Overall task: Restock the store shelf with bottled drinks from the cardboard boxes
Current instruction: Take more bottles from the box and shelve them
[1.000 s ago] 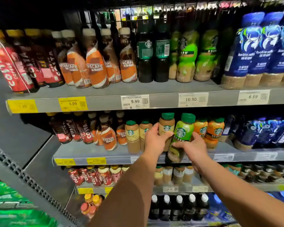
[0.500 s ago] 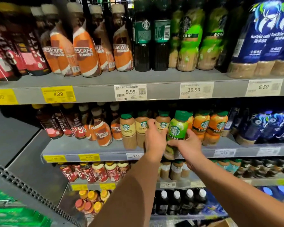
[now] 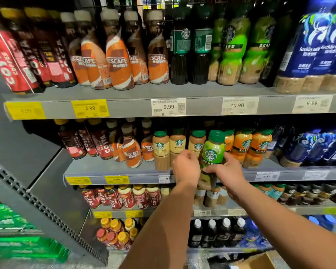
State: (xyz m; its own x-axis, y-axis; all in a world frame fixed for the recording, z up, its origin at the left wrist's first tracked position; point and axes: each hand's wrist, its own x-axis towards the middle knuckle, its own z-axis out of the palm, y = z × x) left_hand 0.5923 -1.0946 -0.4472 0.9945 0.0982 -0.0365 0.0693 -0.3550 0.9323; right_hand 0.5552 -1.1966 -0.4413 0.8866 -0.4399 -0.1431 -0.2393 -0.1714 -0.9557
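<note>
My right hand (image 3: 228, 171) grips a green Starbucks bottle (image 3: 213, 150) by its lower body. The bottle tilts slightly, and its base hangs in front of the middle shelf (image 3: 114, 167) edge. It sits between the beige Starbucks latte bottles (image 3: 160, 146) and the orange Starbucks bottles (image 3: 242, 146). My left hand (image 3: 185, 167) is just left of it, fingers curled round the lower part of a beige latte bottle (image 3: 197, 145) whose body the hand hides. A corner of a cardboard box (image 3: 260, 259) shows at the bottom right.
Nescafe (image 3: 132, 152) and Costa bottles (image 3: 103, 142) fill the left of the middle shelf, blue bottles (image 3: 318, 146) the right. The top shelf (image 3: 202, 105) and the lower shelves are stocked. Green packs (image 3: 17, 239) lie at the lower left beyond a grey side panel (image 3: 47, 210).
Both hands stay at the middle shelf. The green bottle has shifted slightly left toward the beige bottles, and my left hand has slid lower on the beige bottle. My view has moved closer.
</note>
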